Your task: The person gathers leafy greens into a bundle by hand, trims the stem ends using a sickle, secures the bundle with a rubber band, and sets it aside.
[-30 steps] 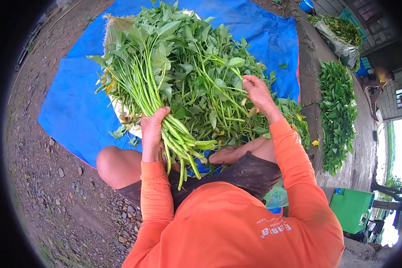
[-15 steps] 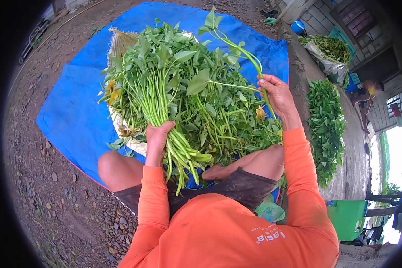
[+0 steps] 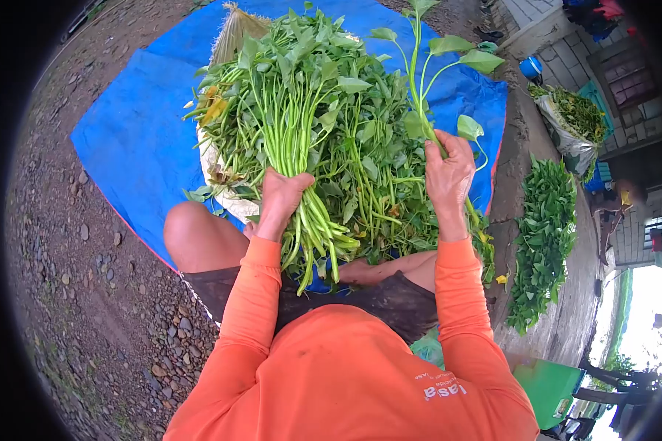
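My left hand (image 3: 282, 192) is closed around a thick bunch of water spinach (image 3: 296, 136), its leaves pointing away from me and its cut stems hanging toward my lap. In my right hand (image 3: 449, 165) a few long leafy water spinach stems (image 3: 418, 81) stand upright, gripped between thumb and fingers; their lower ends pass behind the wrist. A big heap of loose water spinach (image 3: 371, 165) lies between and beyond my hands, partly on a pale woven sack (image 3: 239, 35).
A blue tarp (image 3: 143, 121) lies under the heap. To the right, bundled greens (image 3: 543, 242) rest on the concrete, with a filled sack (image 3: 566, 125) beyond them. A green container (image 3: 546, 389) stands at lower right. Another person (image 3: 612, 213) is by the wall. Gravel (image 3: 118, 316) covers the left side.
My right hand has turned the stems more upright, and they show more leaves at the top. The left hand still holds its bunch. The whole view has shifted slightly.
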The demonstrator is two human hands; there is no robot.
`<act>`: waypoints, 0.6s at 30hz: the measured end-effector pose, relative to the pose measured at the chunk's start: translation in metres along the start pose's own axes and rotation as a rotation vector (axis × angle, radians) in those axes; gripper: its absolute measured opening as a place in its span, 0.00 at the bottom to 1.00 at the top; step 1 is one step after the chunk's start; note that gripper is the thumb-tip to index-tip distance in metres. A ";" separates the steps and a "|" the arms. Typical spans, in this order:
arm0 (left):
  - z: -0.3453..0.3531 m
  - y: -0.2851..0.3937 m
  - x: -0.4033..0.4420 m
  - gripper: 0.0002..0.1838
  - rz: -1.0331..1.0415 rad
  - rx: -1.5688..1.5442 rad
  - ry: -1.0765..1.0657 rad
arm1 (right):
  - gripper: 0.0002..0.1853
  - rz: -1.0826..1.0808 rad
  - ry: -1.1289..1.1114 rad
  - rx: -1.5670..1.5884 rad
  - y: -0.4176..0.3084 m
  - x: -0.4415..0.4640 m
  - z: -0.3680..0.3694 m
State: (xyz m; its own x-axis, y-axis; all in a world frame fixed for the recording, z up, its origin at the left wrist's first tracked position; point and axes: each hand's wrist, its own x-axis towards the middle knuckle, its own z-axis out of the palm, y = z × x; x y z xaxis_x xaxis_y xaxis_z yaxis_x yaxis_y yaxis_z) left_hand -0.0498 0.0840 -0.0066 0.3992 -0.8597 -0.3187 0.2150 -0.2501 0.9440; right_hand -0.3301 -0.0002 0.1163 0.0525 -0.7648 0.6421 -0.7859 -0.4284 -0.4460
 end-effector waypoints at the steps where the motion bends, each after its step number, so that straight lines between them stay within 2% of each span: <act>1: 0.004 0.003 -0.003 0.17 0.028 0.001 0.022 | 0.11 -0.052 0.009 -0.059 -0.003 -0.002 0.005; 3: 0.005 -0.017 0.012 0.17 0.082 0.019 0.035 | 0.11 -0.090 0.006 -0.082 -0.011 -0.010 0.019; 5: 0.007 -0.016 0.013 0.17 0.050 -0.003 0.022 | 0.11 -0.105 -0.025 -0.071 -0.024 -0.025 0.035; 7: 0.013 0.011 -0.011 0.17 -0.004 0.018 0.041 | 0.11 0.046 -0.188 0.132 -0.043 -0.051 0.053; 9: 0.023 -0.004 -0.009 0.16 0.001 -0.217 -0.040 | 0.14 0.384 -0.480 0.499 -0.036 -0.092 0.085; 10: 0.028 -0.018 -0.005 0.17 0.002 -0.354 -0.053 | 0.15 0.562 -0.553 0.652 -0.028 -0.113 0.102; 12: 0.029 -0.042 0.000 0.22 -0.009 -0.461 -0.143 | 0.16 0.754 -0.670 0.752 -0.025 -0.128 0.107; 14: 0.025 -0.071 0.007 0.17 -0.112 -0.562 -0.255 | 0.16 0.869 -0.748 0.708 -0.029 -0.124 0.098; 17: 0.015 -0.077 0.012 0.17 -0.426 -0.642 -0.480 | 0.16 0.953 -0.889 0.651 -0.013 -0.127 0.100; 18: 0.015 -0.082 0.016 0.16 -0.460 -0.639 -0.515 | 0.16 0.962 -0.943 0.636 -0.010 -0.128 0.100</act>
State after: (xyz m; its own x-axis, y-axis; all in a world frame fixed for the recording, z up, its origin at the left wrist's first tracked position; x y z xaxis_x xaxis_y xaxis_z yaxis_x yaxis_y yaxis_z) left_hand -0.0743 0.0847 -0.0881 -0.2568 -0.8666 -0.4279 0.7630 -0.4536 0.4606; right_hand -0.2670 0.0537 -0.0233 0.2475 -0.7852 -0.5677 -0.3688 0.4655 -0.8046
